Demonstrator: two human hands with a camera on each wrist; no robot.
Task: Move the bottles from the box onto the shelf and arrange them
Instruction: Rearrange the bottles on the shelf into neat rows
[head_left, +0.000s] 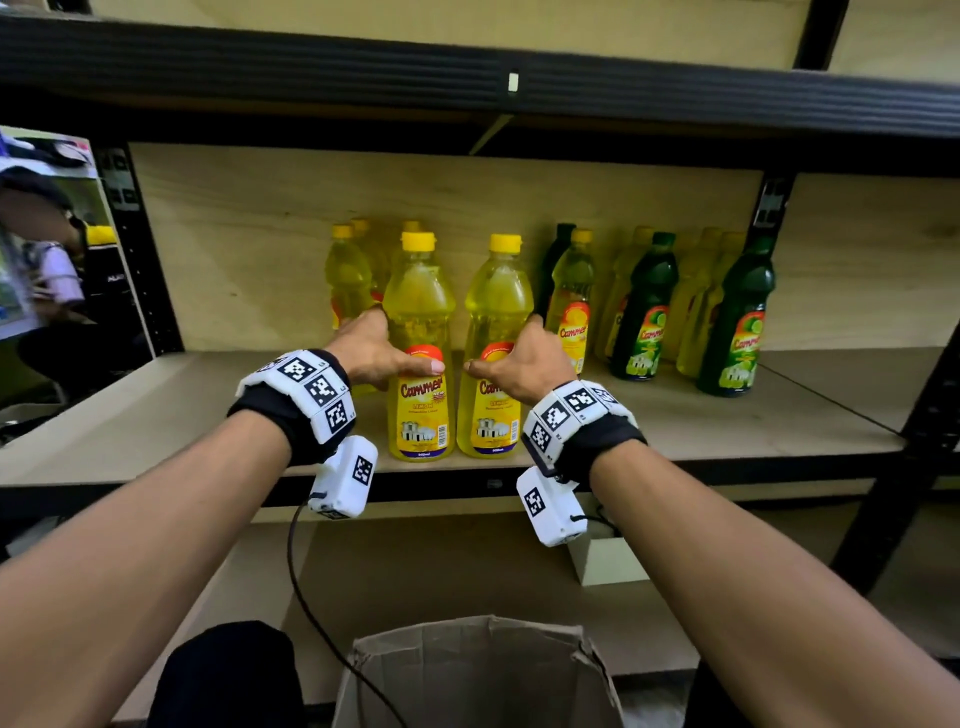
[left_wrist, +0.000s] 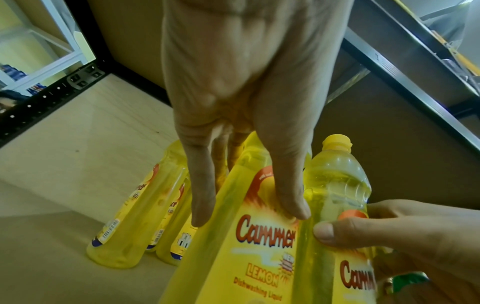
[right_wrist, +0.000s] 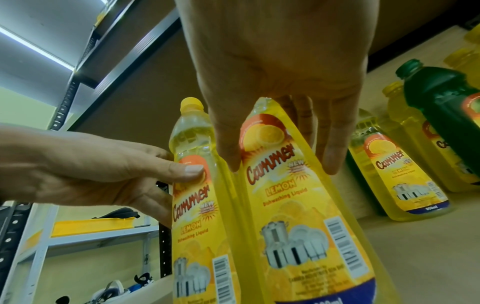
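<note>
Two yellow lemon dish-liquid bottles stand upright side by side near the front edge of the wooden shelf (head_left: 156, 415). My left hand (head_left: 387, 353) grips the left bottle (head_left: 418, 410) at its waist, thumb in front and fingers behind; the left wrist view shows the same left hand (left_wrist: 246, 185) on this left bottle (left_wrist: 259, 257). My right hand (head_left: 519, 364) grips the right bottle (head_left: 496, 291) the same way, and the right wrist view shows that right hand (right_wrist: 280, 144) round the right bottle (right_wrist: 293, 205). The open cardboard box (head_left: 478, 675) sits below, its inside hidden.
Several yellow bottles (head_left: 348, 275) stand behind at the left. To the right stands a group of yellow and green bottles (head_left: 644, 306), the outermost a green one (head_left: 737, 322). Black shelf posts (head_left: 140, 249) flank the bay, and a shelf beam (head_left: 467, 67) runs overhead.
</note>
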